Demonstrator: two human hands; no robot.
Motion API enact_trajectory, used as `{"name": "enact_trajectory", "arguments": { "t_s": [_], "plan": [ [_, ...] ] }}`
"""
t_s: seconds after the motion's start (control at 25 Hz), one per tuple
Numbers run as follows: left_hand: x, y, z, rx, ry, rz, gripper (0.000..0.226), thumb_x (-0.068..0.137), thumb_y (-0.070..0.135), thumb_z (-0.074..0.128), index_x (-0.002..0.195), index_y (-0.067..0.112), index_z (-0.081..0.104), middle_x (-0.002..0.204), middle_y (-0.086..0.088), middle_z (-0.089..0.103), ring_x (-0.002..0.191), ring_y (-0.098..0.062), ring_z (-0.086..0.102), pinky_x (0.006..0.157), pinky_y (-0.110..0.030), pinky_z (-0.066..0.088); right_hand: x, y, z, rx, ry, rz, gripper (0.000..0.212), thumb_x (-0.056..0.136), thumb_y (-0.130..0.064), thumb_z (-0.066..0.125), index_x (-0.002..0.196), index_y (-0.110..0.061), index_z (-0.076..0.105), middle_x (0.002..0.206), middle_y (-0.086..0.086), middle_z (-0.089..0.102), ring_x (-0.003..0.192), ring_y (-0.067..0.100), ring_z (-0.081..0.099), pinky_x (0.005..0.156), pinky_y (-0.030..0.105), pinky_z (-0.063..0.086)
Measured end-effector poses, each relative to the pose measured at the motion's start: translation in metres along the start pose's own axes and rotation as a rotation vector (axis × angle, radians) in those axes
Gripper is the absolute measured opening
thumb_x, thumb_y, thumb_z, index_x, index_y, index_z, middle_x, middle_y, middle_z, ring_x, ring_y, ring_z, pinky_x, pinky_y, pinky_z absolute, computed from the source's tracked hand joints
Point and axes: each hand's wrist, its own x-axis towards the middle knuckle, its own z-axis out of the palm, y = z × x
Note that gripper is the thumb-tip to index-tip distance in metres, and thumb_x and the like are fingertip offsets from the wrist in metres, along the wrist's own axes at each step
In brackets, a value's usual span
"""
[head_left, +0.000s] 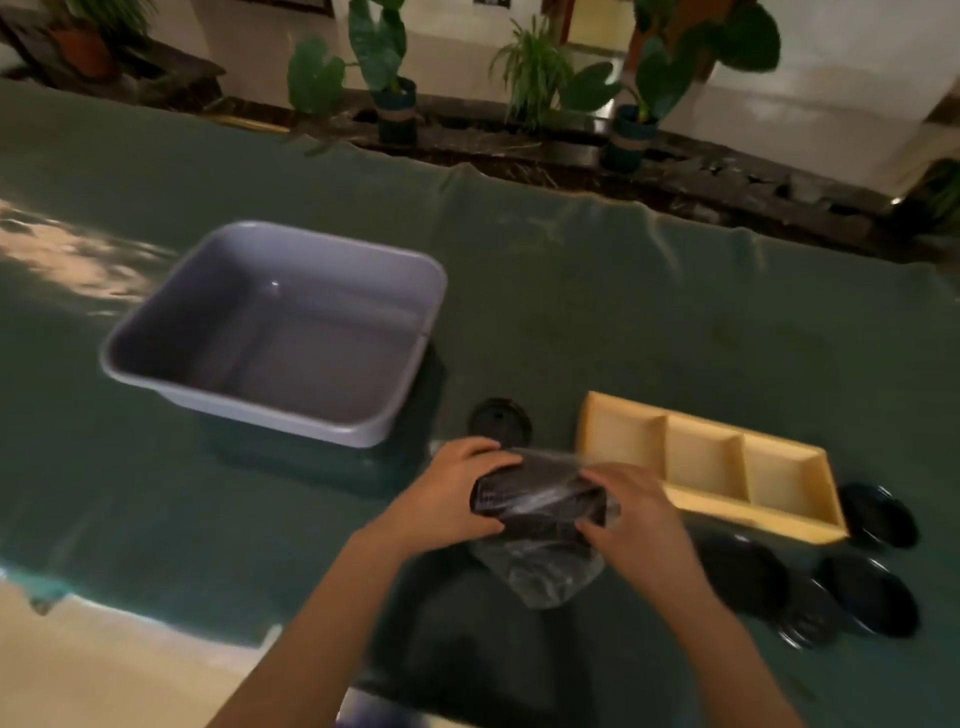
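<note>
**Holding a plastic-wrapped black stack over the green table**

Head view, only one angle here, and it's pretty blurry. Both hands are on a black stack (540, 493) that sits inside a clear plastic bag (540, 577). The left hand (457, 493) grips the left end, fingers curled over the top and thumb underneath. The right hand (634, 514) grips the right end the same way, fingers wrapped round it. The loose end of the bag hangs down below the stack. Can't tell exactly what the stack is made of, too smeared.

The stack is held just above the near part of the green cloth (571, 312), between a grey plastic tub (260, 410) on the left and a wooden three-compartment tray (753, 514) on the right. One round black lid (501, 418) lies flat just behind the left hand. More black round lids (872, 595) are scattered by the tray's near right corner, some overlapping. Potted plants (395, 104) line the far edge past the table.
</note>
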Motion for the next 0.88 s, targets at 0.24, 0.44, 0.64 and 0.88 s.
{"name": "enact_trajectory", "arguments": {
  "t_s": [0.24,0.44,0.64,0.88],
  "plan": [
    [-0.024,0.008,0.077,0.008,-0.059,-0.147,0.080,0.075,0.022,0.070,0.142,0.032,0.027,0.156,-0.005,0.015,0.145,-0.024,0.008,0.117,-0.039,0.017,-0.053,0.059,0.046,-0.012,-0.025,-0.006,0.056,0.069,-0.016,0.076,0.122,-0.010,0.058,0.125,0.007,0.058,0.123,0.025,0.047,0.105,0.026,0.027],
    [-0.031,0.043,0.102,0.341,0.100,-0.087,0.063,0.087,0.058,0.028,0.136,0.056,-0.011,0.158,0.010,-0.010,0.143,-0.011,-0.016,0.108,-0.052,-0.006,-0.071,0.059,0.057,-0.116,0.075,-0.076,0.063,0.069,-0.022,0.077,0.126,-0.012,0.053,0.132,0.006,0.057,0.129,0.022,0.045,0.106,0.031,0.024],
    [-0.027,0.041,0.126,0.558,-0.012,-0.105,0.065,0.093,0.046,0.034,0.134,0.049,-0.016,0.159,0.004,-0.002,0.141,-0.010,-0.016,0.112,-0.051,-0.010,-0.076,0.068,0.054,0.156,0.089,0.040,0.069,0.075,-0.024,0.073,0.137,-0.023,0.040,0.144,-0.008,0.037,0.135,0.005,0.022,0.114,0.029,0.019],
    [-0.010,0.041,0.121,0.331,0.060,-0.163,0.046,0.094,0.049,0.015,0.139,0.049,0.022,0.156,0.007,0.021,0.143,-0.005,0.000,0.113,-0.048,-0.008,-0.066,0.089,0.044,1.267,-0.059,0.903,0.025,0.095,-0.035,0.044,0.112,-0.018,0.053,0.114,0.013,0.061,0.104,0.027,0.058,0.085,0.039,0.049]
  ]
}}
